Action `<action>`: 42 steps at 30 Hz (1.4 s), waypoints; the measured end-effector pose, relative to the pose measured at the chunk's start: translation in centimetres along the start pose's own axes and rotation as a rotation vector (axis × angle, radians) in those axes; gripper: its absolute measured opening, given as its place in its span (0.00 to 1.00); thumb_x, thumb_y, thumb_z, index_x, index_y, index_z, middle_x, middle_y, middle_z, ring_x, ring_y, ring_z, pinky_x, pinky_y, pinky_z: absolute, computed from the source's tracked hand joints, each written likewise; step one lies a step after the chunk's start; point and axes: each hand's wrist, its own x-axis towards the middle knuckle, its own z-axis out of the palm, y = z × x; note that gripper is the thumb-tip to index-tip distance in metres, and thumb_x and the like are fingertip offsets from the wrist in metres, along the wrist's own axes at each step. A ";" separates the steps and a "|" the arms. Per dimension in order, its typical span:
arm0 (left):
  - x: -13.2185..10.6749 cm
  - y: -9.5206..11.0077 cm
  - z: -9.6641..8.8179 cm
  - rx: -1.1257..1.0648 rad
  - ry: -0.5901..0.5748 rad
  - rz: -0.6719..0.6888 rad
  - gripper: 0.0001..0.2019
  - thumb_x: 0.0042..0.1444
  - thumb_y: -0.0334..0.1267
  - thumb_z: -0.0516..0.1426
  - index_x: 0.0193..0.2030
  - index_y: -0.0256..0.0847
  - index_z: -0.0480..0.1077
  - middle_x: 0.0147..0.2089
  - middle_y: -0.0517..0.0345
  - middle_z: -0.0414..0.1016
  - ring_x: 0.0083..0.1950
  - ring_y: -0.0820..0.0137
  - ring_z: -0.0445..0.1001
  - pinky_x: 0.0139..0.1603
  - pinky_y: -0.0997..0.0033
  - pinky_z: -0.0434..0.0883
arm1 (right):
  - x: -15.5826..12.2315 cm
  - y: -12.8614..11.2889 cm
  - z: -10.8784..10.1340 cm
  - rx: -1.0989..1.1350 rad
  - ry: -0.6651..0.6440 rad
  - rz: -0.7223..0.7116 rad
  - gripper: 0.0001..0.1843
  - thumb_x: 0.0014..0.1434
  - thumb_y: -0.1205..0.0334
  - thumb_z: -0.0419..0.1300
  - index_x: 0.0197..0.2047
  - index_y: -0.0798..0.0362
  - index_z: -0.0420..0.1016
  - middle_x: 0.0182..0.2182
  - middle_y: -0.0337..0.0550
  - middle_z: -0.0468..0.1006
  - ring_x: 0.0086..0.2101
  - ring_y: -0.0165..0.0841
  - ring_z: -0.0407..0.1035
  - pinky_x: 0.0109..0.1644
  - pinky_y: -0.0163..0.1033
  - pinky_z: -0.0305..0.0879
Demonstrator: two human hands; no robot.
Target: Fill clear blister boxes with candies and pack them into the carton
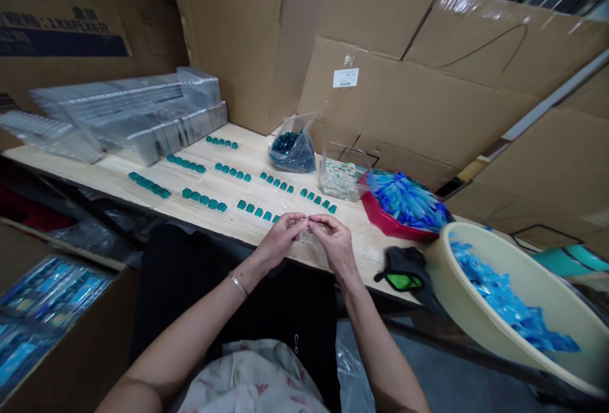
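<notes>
My left hand (280, 236) and my right hand (337, 245) meet just above the front edge of the wooden table (223, 226). Thumbs and forefingers of both are pinched together around something too small to make out. Short rows of teal-green faceted pieces (204, 200) lie across the table on the left and beyond my hands. The nearest row ends right beside my left fingers. Behind the rows stands a clear plastic bag (297, 160) of dark teal pieces. To its right is a clear tub (339, 188) holding small pale bits.
Clear plastic cases (157, 115) are stacked at the back left. On the right are a red tray (385, 221) of blue strips, a dark pouch (402, 264) and a large cream basin (469, 318) of blue packets. A carton (90, 343) with packed sets stands lower left. Cardboard (380, 96) walls the back.
</notes>
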 end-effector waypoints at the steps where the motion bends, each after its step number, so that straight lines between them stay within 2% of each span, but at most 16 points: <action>1: 0.0 -0.2 -0.1 0.084 -0.014 0.019 0.12 0.50 0.40 0.61 0.40 0.36 0.68 0.35 0.58 0.71 0.32 0.77 0.67 0.32 0.78 0.63 | 0.0 0.0 0.0 0.024 -0.004 0.015 0.14 0.46 0.55 0.66 0.35 0.54 0.76 0.31 0.43 0.80 0.32 0.34 0.75 0.40 0.41 0.73; 3: 0.0 -0.5 -0.2 0.248 -0.030 0.083 0.11 0.54 0.41 0.58 0.40 0.36 0.67 0.35 0.56 0.73 0.33 0.75 0.69 0.34 0.75 0.65 | 0.0 0.1 0.0 0.051 -0.002 0.042 0.14 0.46 0.54 0.67 0.35 0.54 0.77 0.31 0.43 0.80 0.32 0.35 0.75 0.41 0.42 0.73; 6: 0.2 -0.5 -0.2 0.536 0.008 0.253 0.07 0.56 0.37 0.55 0.41 0.38 0.69 0.40 0.52 0.74 0.39 0.70 0.72 0.43 0.67 0.68 | 0.1 0.2 0.1 0.051 0.023 0.054 0.14 0.46 0.54 0.66 0.34 0.54 0.76 0.30 0.43 0.80 0.30 0.35 0.76 0.41 0.43 0.74; 9: 0.4 -0.7 -0.2 0.787 0.056 0.421 0.09 0.55 0.32 0.54 0.42 0.40 0.71 0.44 0.51 0.75 0.46 0.66 0.71 0.51 0.62 0.66 | -0.1 0.2 0.2 -0.022 0.047 -0.022 0.12 0.49 0.55 0.64 0.33 0.54 0.76 0.30 0.43 0.79 0.30 0.34 0.75 0.40 0.42 0.75; 13: 0.6 -0.9 -0.8 0.957 0.031 0.495 0.12 0.55 0.30 0.54 0.45 0.40 0.71 0.42 0.51 0.76 0.41 0.67 0.72 0.47 0.64 0.68 | -0.8 0.2 0.5 -0.203 0.084 -0.257 0.07 0.54 0.59 0.60 0.33 0.52 0.76 0.35 0.45 0.77 0.35 0.33 0.74 0.40 0.39 0.74; 15: 0.5 -0.9 -1.2 1.011 -0.008 0.531 0.13 0.55 0.30 0.53 0.47 0.39 0.71 0.42 0.51 0.76 0.38 0.69 0.72 0.45 0.65 0.69 | -1.1 0.3 0.4 -0.237 0.074 -0.308 0.06 0.55 0.60 0.59 0.33 0.51 0.75 0.36 0.45 0.76 0.37 0.34 0.73 0.41 0.39 0.74; 17: 0.3 -0.9 -1.6 1.052 -0.047 0.595 0.14 0.56 0.29 0.52 0.48 0.39 0.70 0.43 0.50 0.75 0.40 0.68 0.72 0.45 0.65 0.69 | -1.3 0.3 0.2 -0.187 0.028 -0.237 0.07 0.54 0.59 0.60 0.35 0.51 0.75 0.35 0.45 0.77 0.36 0.34 0.74 0.42 0.39 0.74; 20: -0.1 -1.0 -2.0 1.112 -0.092 0.670 0.13 0.58 0.30 0.51 0.48 0.40 0.70 0.44 0.49 0.75 0.45 0.66 0.72 0.48 0.63 0.68 | -1.2 0.4 -0.2 -0.042 -0.056 -0.008 0.12 0.51 0.55 0.63 0.36 0.52 0.73 0.31 0.43 0.78 0.32 0.34 0.75 0.41 0.41 0.74; 22: -0.4 -1.0 -2.0 1.153 -0.122 0.684 0.12 0.58 0.30 0.51 0.47 0.41 0.71 0.44 0.49 0.75 0.46 0.65 0.72 0.51 0.61 0.67 | -1.2 0.5 -0.4 0.029 -0.076 0.092 0.15 0.48 0.52 0.65 0.34 0.53 0.73 0.29 0.41 0.79 0.30 0.33 0.75 0.39 0.41 0.74; 24: -0.7 -1.1 -2.1 1.186 -0.138 0.693 0.11 0.59 0.31 0.51 0.45 0.41 0.71 0.44 0.50 0.75 0.47 0.65 0.72 0.52 0.60 0.66 | -1.2 0.6 -0.6 0.058 -0.076 0.122 0.17 0.45 0.51 0.67 0.33 0.54 0.73 0.27 0.40 0.78 0.29 0.32 0.75 0.38 0.40 0.73; 27: -1.4 -0.9 -2.4 1.223 -0.097 0.703 0.10 0.60 0.34 0.51 0.45 0.42 0.70 0.44 0.50 0.75 0.47 0.64 0.72 0.50 0.62 0.67 | -1.2 0.7 -0.9 0.037 -0.112 0.109 0.18 0.44 0.52 0.68 0.35 0.55 0.74 0.26 0.40 0.78 0.29 0.32 0.74 0.39 0.39 0.73; 30: -2.3 -0.8 -3.1 1.292 -0.081 0.665 0.09 0.61 0.37 0.51 0.43 0.43 0.71 0.41 0.51 0.76 0.45 0.64 0.72 0.48 0.63 0.68 | -0.9 0.9 -1.3 -0.071 -0.091 -0.010 0.14 0.48 0.55 0.65 0.37 0.54 0.75 0.34 0.44 0.79 0.34 0.33 0.74 0.42 0.40 0.72; 33: -3.1 -1.1 -3.8 1.369 -0.155 0.618 0.11 0.62 0.35 0.49 0.41 0.42 0.72 0.42 0.50 0.75 0.44 0.64 0.72 0.48 0.64 0.67 | -0.4 1.3 -1.6 -0.254 -0.046 -0.247 0.07 0.53 0.59 0.62 0.35 0.52 0.77 0.38 0.46 0.77 0.39 0.34 0.73 0.46 0.41 0.71; 35: -3.3 -1.4 -3.9 1.418 -0.189 0.615 0.12 0.63 0.34 0.47 0.42 0.41 0.72 0.44 0.48 0.75 0.45 0.64 0.72 0.48 0.63 0.66 | 0.0 1.6 -1.7 -0.361 -0.077 -0.368 0.06 0.56 0.62 0.59 0.35 0.52 0.77 0.38 0.46 0.77 0.40 0.35 0.72 0.47 0.42 0.70; 38: -3.4 -1.7 -3.8 1.504 -0.216 0.616 0.13 0.63 0.33 0.46 0.42 0.39 0.72 0.42 0.47 0.75 0.44 0.63 0.71 0.46 0.62 0.66 | 0.2 2.1 -1.8 -0.452 -0.154 -0.447 0.08 0.59 0.64 0.56 0.36 0.51 0.77 0.38 0.46 0.77 0.41 0.34 0.72 0.48 0.43 0.69; 42: -3.3 -1.6 -3.5 1.534 -0.213 0.620 0.13 0.63 0.32 0.47 0.41 0.39 0.72 0.40 0.48 0.75 0.43 0.63 0.71 0.45 0.63 0.66 | 0.1 2.6 -2.4 -0.481 -0.255 -0.464 0.10 0.60 0.65 0.54 0.38 0.51 0.77 0.39 0.46 0.77 0.41 0.33 0.73 0.47 0.41 0.70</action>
